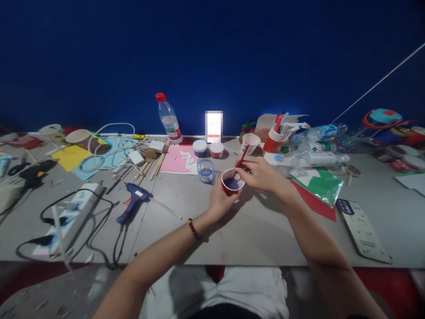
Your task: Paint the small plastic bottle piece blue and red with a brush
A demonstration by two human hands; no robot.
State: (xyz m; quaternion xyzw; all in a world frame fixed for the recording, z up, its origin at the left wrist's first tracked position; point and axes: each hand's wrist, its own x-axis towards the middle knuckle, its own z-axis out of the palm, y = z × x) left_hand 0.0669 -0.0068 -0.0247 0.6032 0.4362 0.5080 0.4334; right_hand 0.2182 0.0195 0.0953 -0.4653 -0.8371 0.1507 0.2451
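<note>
My left hand (219, 199) is wrapped round a red paper cup (229, 191) with a white inside. Purple-blue liquid (231, 183) lies at the bottom of it. My right hand (257, 172) pinches a slim red stick (241, 160), whose lower end dips into the cup; whether that end carries bristles is hidden. Just beyond the cup stands a clear tub (205, 171) with a blue rim. Behind it are a white-lidded jar of blue paint (199, 149) and a jar of red paint (216, 150). A patterned paper cup (251, 143) stands behind my right hand.
At left lie a blue glue gun (134, 201), a power strip (71, 221) and tangled cables. A water bottle (169, 119) stands by the blue wall. To the right are a stacked cup holder (275, 139), plastic bottles (320, 158), green sheets (318, 184) and a phone (363, 230).
</note>
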